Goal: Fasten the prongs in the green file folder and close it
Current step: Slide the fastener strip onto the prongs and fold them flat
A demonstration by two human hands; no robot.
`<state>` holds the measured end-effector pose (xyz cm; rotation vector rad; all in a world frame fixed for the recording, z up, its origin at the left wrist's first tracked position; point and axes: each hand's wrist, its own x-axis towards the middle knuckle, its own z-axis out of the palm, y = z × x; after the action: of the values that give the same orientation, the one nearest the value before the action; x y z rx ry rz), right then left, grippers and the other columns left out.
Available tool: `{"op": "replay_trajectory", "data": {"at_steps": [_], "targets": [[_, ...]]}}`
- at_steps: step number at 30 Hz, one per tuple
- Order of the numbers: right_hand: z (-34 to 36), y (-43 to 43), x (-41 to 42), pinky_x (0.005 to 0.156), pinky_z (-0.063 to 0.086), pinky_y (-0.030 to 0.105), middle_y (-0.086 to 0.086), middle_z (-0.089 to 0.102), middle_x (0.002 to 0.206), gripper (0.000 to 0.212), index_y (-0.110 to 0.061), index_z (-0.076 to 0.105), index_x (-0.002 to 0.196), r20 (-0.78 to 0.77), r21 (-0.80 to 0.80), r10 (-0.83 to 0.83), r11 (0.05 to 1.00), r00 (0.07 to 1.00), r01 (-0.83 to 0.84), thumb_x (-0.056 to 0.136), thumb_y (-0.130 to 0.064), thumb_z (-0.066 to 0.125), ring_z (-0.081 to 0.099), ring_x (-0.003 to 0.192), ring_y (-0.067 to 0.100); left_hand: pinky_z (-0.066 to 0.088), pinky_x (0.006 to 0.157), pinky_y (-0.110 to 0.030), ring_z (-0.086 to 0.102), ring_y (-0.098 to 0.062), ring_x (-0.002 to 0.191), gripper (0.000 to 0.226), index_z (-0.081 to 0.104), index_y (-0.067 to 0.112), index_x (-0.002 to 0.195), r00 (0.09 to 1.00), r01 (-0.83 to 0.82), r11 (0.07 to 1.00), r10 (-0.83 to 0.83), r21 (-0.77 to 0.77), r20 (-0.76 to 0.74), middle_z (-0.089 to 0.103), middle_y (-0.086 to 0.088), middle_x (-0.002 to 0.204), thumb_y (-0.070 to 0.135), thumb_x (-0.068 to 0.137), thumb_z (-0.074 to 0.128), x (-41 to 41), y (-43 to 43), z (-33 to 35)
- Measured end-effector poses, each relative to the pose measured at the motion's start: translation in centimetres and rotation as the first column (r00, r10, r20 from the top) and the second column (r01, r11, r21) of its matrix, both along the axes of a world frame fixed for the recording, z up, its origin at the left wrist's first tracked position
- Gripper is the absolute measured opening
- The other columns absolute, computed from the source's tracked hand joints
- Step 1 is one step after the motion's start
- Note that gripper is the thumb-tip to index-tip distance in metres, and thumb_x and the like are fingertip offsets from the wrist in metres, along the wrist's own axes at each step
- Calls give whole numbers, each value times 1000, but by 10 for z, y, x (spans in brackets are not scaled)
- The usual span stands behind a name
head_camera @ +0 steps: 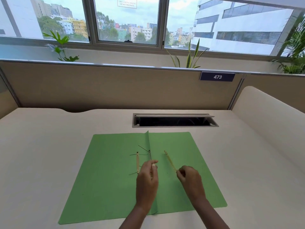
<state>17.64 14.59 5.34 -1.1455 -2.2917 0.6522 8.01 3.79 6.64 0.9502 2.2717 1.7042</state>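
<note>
The green file folder (102, 171) lies open and flat on the desk, its centre flap (148, 141) standing up along the spine. A brass fastener bar (137, 162) rests on the left half, thin prongs sticking out at both of its ends. More prongs (149, 153) rise at the flap. My left hand (146, 180) pinches the flap near the lower prong. My right hand (189, 179) holds the near end of a loose brass clip bar (170, 161), lifted slightly over the right half of the folder.
A cable slot (175, 121) with a raised lid opens in the desk just beyond the folder. A beige partition (115, 86) with a "473" tag (217, 77) stands behind. A curved side panel (267, 113) borders the desk on the right.
</note>
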Motion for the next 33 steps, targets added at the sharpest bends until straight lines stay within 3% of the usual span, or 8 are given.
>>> {"op": "replay_trajectory", "data": {"at_steps": [2, 5, 11, 15, 19, 23, 28, 33], "targets": [[5, -13, -1, 53, 31, 5, 0, 55, 67, 12, -1, 67, 77, -19, 25, 52, 998, 998, -51, 84, -10, 62, 50, 57, 11, 58, 68, -28, 60, -12, 65, 25, 57, 23, 82, 948, 131, 988, -99, -85, 302, 58, 1, 76, 24, 97, 37, 8, 13, 5], [11, -29, -1, 55, 37, 8, 0, 60, 69, 7, -4, 68, 79, -37, 115, 114, 987, 993, -109, 81, -10, 65, 49, 59, 7, 54, 49, -16, 60, -14, 55, 24, 53, 18, 77, 792, 217, 976, -158, -29, 590, 61, -3, 74, 26, 97, 42, 11, 21, 6], [15, -40, 1, 63, 44, 15, 6, 67, 74, 4, -8, 68, 82, -97, 135, 210, 971, 973, -196, 81, -10, 65, 57, 63, 9, 49, 44, -13, 57, -12, 57, 23, 61, 18, 74, 743, 184, 978, -202, 95, 638, 61, -4, 67, 12, 93, 49, 6, 19, 6], [29, -35, -5, 57, 49, 7, -4, 65, 63, 12, -26, 61, 81, -358, -268, 77, 946, 930, -181, 84, -15, 62, 62, 56, -2, 48, 41, -12, 58, -2, 45, 21, 64, 15, 80, 680, 224, 959, -283, 176, 676, 62, -1, 63, 11, 93, 49, 2, 15, 9], [33, -27, -17, 71, 60, 37, 18, 69, 74, 14, -11, 65, 96, -393, -611, -16, 752, 919, -248, 82, -9, 64, 68, 69, 24, 52, 45, -14, 57, -10, 54, 19, 64, 16, 85, 680, 253, 950, -309, 182, 665, 63, -5, 68, 12, 94, 48, -7, 14, 7], [35, -18, -26, 52, 52, 15, 9, 66, 70, 12, -8, 66, 82, -384, -671, 21, 680, 923, -295, 83, 1, 59, 61, 57, 11, 52, 46, -14, 50, -11, 54, 23, 63, 11, 83, 746, 202, 972, -234, 123, 623, 58, -3, 71, 17, 95, 45, -28, 15, 11], [30, -12, -39, 52, 50, 16, 2, 61, 63, 15, -8, 65, 76, -409, -729, -39, 614, 912, -301, 84, 2, 57, 57, 49, 4, 49, 45, -15, 46, -11, 56, 28, 58, 1, 115, 880, 29, 997, -60, 73, 470, 50, 0, 72, 14, 96, 41, -72, 24, 19], [23, -10, -49, 52, 50, 16, 3, 58, 62, 15, -8, 65, 73, -418, -758, -51, 570, 907, -317, 84, 0, 59, 54, 52, 8, 45, 59, -24, 50, -15, 62, 29, 49, -2, 119, 787, 10, 1000, -8, 1, 617, 54, -3, 75, 14, 98, 36, -100, 36, 11]]}}
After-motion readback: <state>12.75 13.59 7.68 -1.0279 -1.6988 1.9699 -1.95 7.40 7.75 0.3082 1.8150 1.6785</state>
